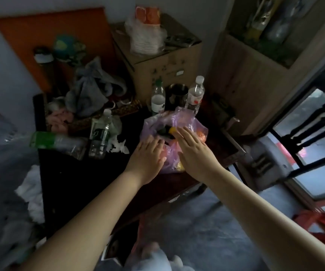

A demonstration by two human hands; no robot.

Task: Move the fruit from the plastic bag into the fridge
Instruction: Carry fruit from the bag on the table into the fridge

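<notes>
A person's left hand [149, 151] and right hand [193, 149], fingers spread flat and gripping nothing, rest on a thin translucent purple plastic bag [179, 122] at the dark table's [75, 178] two o'clock corner; its orange and yellow fruit [172, 130] likely bruises, so lift it singly, cupped.

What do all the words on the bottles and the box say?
No words can be read.
Standing bottle, red and white label: too blurred.
Bottle with the white label: too blurred.
Green-labelled bottle: too blurred.
Cardboard box, dark marks and a white sticker: too small.
</notes>
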